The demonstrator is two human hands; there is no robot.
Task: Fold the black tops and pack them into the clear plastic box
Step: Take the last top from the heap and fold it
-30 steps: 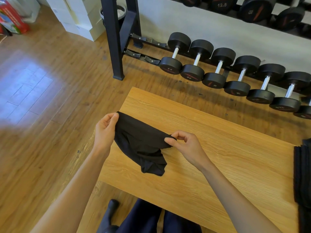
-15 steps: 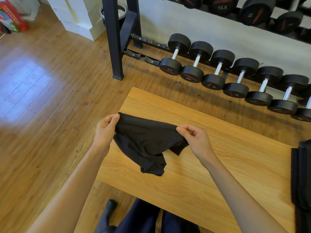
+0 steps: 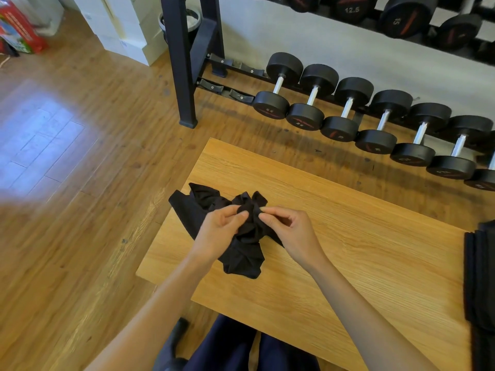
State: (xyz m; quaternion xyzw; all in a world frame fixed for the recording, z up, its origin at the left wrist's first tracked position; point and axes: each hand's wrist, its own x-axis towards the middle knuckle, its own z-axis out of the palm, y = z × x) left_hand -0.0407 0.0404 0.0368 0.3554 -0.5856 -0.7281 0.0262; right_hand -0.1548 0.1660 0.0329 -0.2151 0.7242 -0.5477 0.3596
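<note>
Near the left edge of the surface (image 3: 348,236), I have one black top (image 3: 241,253) bunched into a crumpled wad, part of it spilling over that edge toward the floor. My left hand (image 3: 217,231) and right hand (image 3: 292,234) are close together over the middle of the wad, each pinching a gather of fabric between thumb and fingertips, the two pinches almost touching. A loose tail of cloth hangs down toward the near edge below my hands.

At the right edge of the surface sits a stack of dark folded garments (image 3: 479,277), only partly in view. I see no clear plastic box from here, so I judge packing is some way off and this top is not yet folded.

The risks as I read them: the fabric is so gathered that I cannot tell which hem or seam each hand has, so pulling apart could give a twisted, lopsided spread instead of a flat panel. The part hanging over the left edge could drag the whole top off if I let go with one hand. Thin, slippery knit pinched this lightly may also slide out of my fingertips when I shake it open.
</note>
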